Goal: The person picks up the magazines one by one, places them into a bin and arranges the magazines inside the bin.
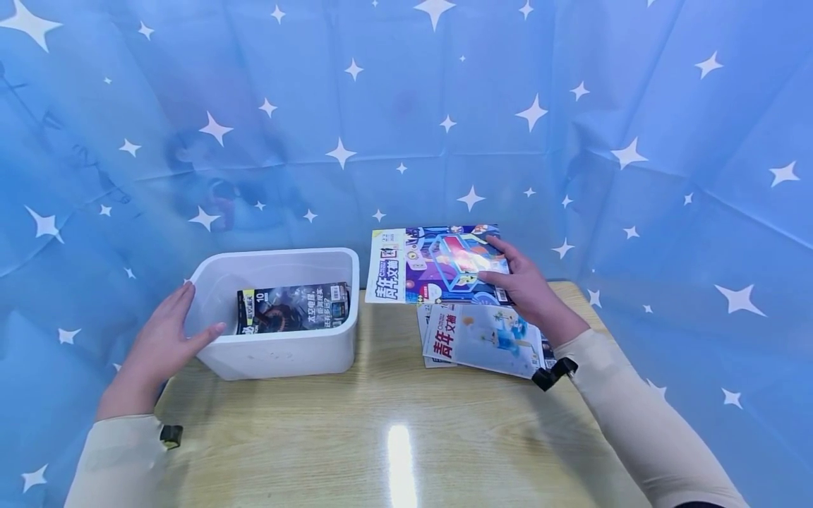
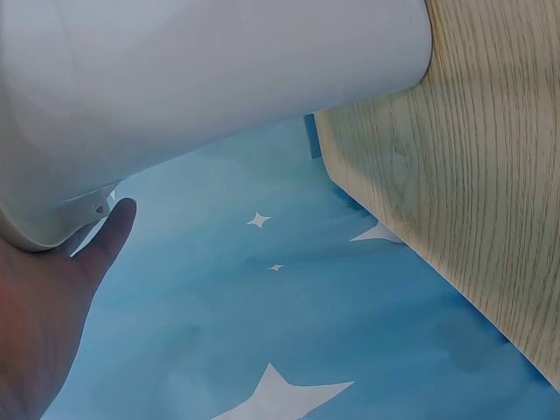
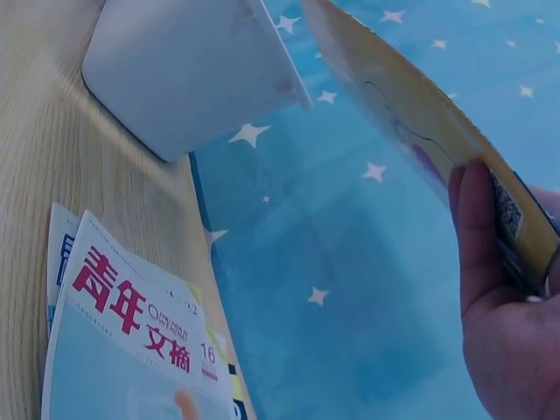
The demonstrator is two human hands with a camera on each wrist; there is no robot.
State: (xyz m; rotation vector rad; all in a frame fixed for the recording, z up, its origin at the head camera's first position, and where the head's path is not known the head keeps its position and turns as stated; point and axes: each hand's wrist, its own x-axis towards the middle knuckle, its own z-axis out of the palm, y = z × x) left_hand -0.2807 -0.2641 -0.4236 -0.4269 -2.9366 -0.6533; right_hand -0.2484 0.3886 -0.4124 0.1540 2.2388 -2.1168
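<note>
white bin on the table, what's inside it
Inside the white bin, a dark-covered magazine lies face up. Whatever may be beneath it is covered, so I can't tell whether more magazines are stacked there.

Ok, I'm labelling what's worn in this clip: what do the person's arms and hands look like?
The left hand and right hand are ungloved. The cream fabric left sleeve and matching right sleeve look plain. Each sleeve has a small black blocky device near its end.

Magazines (image 3: 66, 236) beneath the pale-blue magazine (image 1: 485, 339) mostly hidden, number uncertain, the white box (image 2: 210, 70) cropped in both wrist views
</note>
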